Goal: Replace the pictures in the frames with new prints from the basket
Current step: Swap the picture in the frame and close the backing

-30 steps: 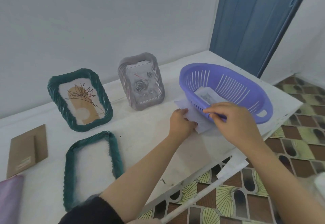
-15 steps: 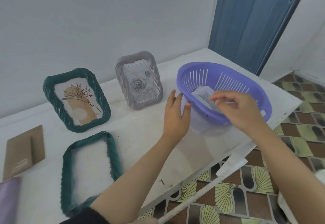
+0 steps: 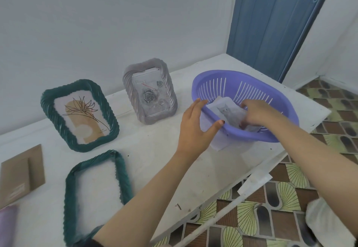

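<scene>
Purple plastic formed the slotted oval basket (image 3: 249, 91), which sat on the right part of a white worktop (image 3: 155, 159). The person's right hand (image 3: 255, 114) reached down inside it, fingers curled onto a print (image 3: 227, 111) of a grey cat that lay tilted against the basket's inner wall. The left hand (image 3: 195, 128) was spread, fingers straight, against the basket's near left end, with the thumb resting on the rim. A pale sheet (image 3: 219, 144) stuck out from beneath the basket onto the worktop. Two frames stood leaning near the wall: a green frame (image 3: 79, 115) holding a line-drawn flower picture and, to its right, a grey frame (image 3: 150, 93) holding a rose picture. An empty green frame (image 3: 124, 180) lay flat nearer the person, with a brown backing board (image 3: 21, 177) to its left.
</scene>
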`<move>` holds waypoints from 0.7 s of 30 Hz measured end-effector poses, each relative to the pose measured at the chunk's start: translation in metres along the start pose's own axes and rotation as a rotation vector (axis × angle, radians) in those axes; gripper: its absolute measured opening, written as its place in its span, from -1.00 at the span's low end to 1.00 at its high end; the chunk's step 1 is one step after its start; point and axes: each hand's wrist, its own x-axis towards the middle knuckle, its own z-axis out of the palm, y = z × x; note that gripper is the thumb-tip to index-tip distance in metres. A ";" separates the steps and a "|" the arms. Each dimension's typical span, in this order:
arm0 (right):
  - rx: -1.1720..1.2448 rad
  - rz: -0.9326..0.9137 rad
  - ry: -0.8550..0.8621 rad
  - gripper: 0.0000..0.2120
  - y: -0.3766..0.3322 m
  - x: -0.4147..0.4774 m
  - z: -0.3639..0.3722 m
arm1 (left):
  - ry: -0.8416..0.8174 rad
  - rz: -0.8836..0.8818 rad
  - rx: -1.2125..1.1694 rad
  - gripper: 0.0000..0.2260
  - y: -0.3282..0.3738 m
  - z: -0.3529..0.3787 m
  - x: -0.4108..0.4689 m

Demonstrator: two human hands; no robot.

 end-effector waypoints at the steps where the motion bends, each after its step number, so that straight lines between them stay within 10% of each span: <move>1: 0.017 0.007 0.015 -0.43 0.001 0.001 0.002 | 0.000 0.001 0.009 -0.46 0.000 -0.001 0.001; 12: 0.605 -0.195 0.504 -0.76 -0.002 -0.015 -0.017 | -0.019 0.014 -0.058 -0.56 0.009 -0.011 0.004; 21: 0.492 -0.712 0.856 -0.79 -0.064 -0.093 0.007 | -0.090 -0.217 -0.513 -0.78 0.069 -0.063 0.023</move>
